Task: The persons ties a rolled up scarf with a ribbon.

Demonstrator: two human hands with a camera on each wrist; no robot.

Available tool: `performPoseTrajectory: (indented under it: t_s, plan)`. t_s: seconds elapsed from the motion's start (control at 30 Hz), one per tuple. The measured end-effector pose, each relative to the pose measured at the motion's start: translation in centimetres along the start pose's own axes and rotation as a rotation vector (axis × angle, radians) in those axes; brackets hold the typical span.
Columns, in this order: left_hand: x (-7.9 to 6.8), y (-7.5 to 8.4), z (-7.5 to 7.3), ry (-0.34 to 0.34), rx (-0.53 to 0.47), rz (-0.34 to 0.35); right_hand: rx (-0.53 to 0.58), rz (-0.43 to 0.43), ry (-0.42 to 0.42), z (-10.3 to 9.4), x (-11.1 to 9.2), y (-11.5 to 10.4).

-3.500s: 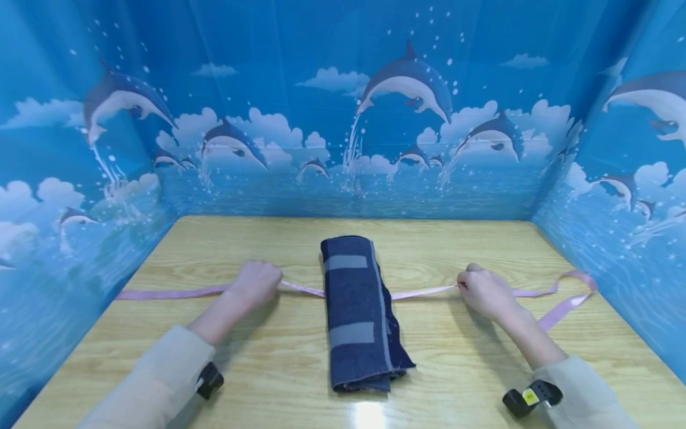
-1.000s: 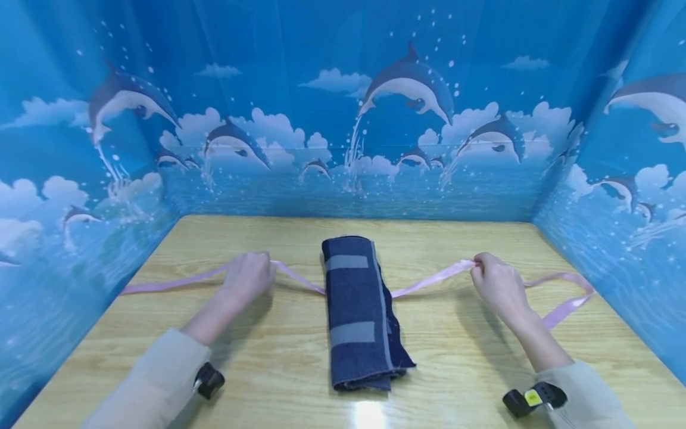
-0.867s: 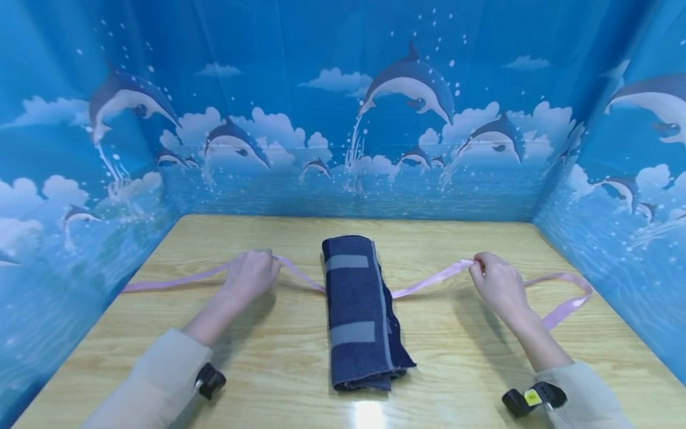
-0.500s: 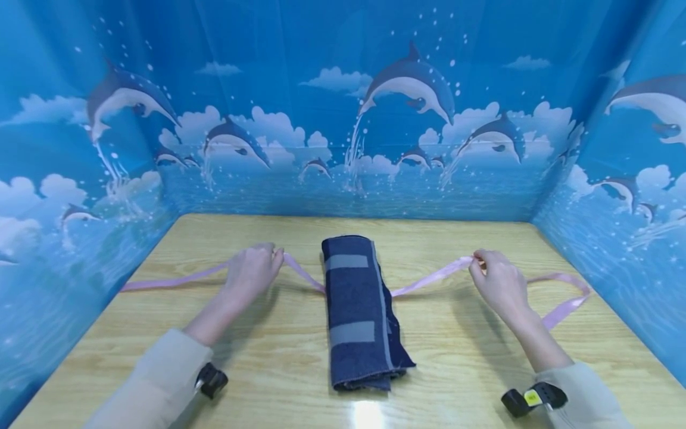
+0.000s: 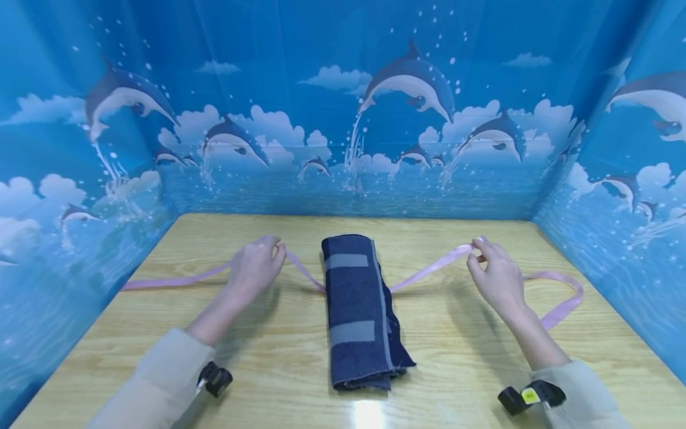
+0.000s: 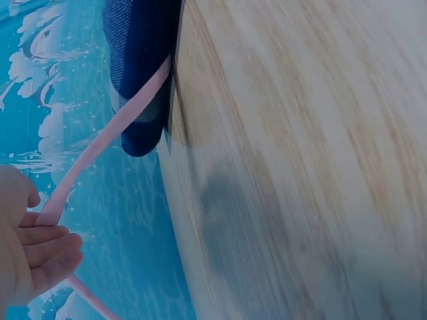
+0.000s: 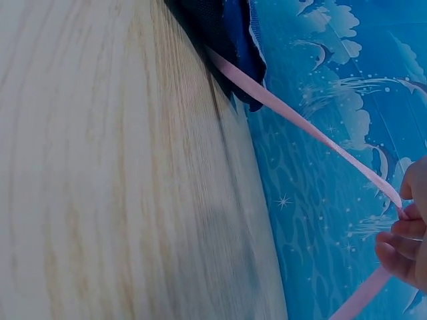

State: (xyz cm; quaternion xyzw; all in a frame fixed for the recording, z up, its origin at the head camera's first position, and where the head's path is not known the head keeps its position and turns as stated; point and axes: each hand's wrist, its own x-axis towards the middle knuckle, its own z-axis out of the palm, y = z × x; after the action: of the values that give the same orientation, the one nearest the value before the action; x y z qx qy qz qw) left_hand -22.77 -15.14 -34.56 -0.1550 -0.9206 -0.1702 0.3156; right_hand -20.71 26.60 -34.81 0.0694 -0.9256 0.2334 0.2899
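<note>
A dark blue denim bundle [image 5: 354, 304], rolled or folded, lies lengthwise in the middle of the table with two grey strips across its top. Underneath it runs a pink ribbon [image 5: 429, 274], whose middle is hidden by the cloth. To the left, my left hand [image 5: 254, 268] pinches the ribbon between thumb and fingers, raised above the wood. My right hand [image 5: 497, 277] pinches the other side at about the same height. Both wrist views show the ribbon [image 6: 100, 143] slanting up from beneath the denim [image 7: 227, 40] to the fingers.
The light wood table [image 5: 289, 363] is enclosed at the back and sides by a blue dolphin-print curtain [image 5: 343, 196]. One ribbon tail trails off the left edge; the other curls on the table at right. A black wrist camera sits on each sleeve.
Both hands have risen from near the table, lifting the ribbon on each side of the bundle into steeper slants. The right-hand ribbon loop has drawn in slightly. The denim stays put.
</note>
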Motion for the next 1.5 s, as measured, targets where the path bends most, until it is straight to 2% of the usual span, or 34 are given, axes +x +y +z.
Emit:
performPoseTrajectory:
  t_s: [0.23,0.4,0.53,0.77,1.07,1.27,1.5]
  plan:
    - [0.2,0.4,0.1,0.072,-0.071,0.045,0.056,-0.008,0.031,0.1,0.4,0.0]
    - [0.7,1.0,0.1,0.118,-0.133,0.059,0.202,0.029,0.066,0.0,0.8,-0.5]
    - [1.1,1.8,-0.1,0.129,-0.186,0.054,0.355,0.086,0.073,-0.2,1.1,-1.1]
    - [1.7,3.1,-0.4,0.048,-0.310,-0.069,0.479,0.178,0.009,-0.7,1.3,-1.9]
    - [2.4,5.0,-1.3,-0.029,-0.364,-0.160,0.576,0.255,-0.006,-1.2,1.9,-2.6]
    - [2.9,5.8,-1.5,-0.088,-0.435,-0.223,0.616,0.243,0.004,-1.4,2.4,-3.4]
    - [3.3,6.6,-1.2,-0.152,-0.481,-0.242,0.664,0.235,-0.009,-1.2,2.8,-4.2]
